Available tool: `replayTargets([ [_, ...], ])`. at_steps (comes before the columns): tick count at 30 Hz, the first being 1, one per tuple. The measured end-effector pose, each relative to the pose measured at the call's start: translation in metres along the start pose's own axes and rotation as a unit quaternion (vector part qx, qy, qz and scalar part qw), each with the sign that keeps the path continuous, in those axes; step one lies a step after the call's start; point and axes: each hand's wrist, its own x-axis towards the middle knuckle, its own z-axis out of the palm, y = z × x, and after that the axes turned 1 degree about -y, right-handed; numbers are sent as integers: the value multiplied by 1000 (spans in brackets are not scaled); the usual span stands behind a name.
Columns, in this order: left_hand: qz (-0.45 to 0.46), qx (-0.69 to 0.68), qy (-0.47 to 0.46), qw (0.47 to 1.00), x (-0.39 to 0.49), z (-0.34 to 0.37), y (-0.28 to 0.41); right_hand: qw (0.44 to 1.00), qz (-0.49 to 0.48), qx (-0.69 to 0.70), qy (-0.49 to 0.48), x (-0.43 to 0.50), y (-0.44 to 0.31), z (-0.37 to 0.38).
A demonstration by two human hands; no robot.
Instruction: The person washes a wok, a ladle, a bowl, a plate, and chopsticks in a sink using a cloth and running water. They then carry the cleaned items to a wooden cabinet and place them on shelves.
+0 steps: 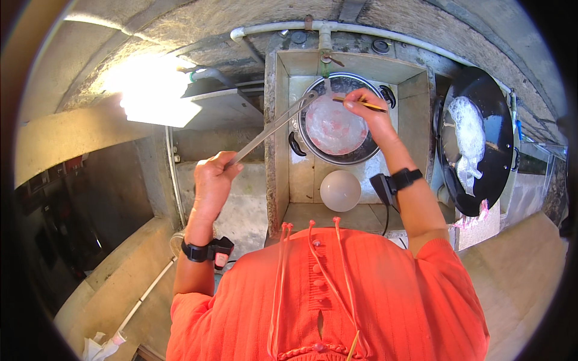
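Note:
My left hand (216,173) grips a long metal utensil (271,128). Its far end, with a small hole, reaches over the rim of a two-handled metal pot (332,161). Between the fingers of my right hand (368,108), above the pot, are thin yellow-and-dark sticks (372,106) that look like chopsticks. Inside the pot lies a pale round dish (336,126) with pinkish patches, wet under the water stream. The water falls from a tap (325,58) at the back wall. A white round bowl (340,190) rests in the sink in front of the pot.
The tiled sink (413,99) has raised walls around the pot. To its right stands a large black wok (494,135) with white foam inside. A pipe (388,32) runs along the back wall. Bright light comes from the left. A cable (387,221) hangs from my right wrist device.

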Motion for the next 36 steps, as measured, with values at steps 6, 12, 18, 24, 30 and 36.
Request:
replayTargets([
  [6, -11, -163, -89, 982, 17, 59, 22, 997, 5, -21, 68, 9, -7, 2],
  [12, -165, -297, -207, 917, 33, 126, 44, 995, 3, -79, 59, -26, -51, -17],
  [18, -258, -432, -184, 844, 53, 178, 56, 961, 220, -159, 58, -71, -23, -18],
  [24, -287, -579, -212, 733, 71, 220, 57, 966, 220, -132, -31, -101, -18, -16],
  [30, -321, -567, -334, 682, 105, 234, 58, 964, 255, -73, 32, -98, -32, -34],
  [36, -256, -384, -140, 876, 161, 238, 44, 968, 209, -63, 127, -110, -51, -46],
])
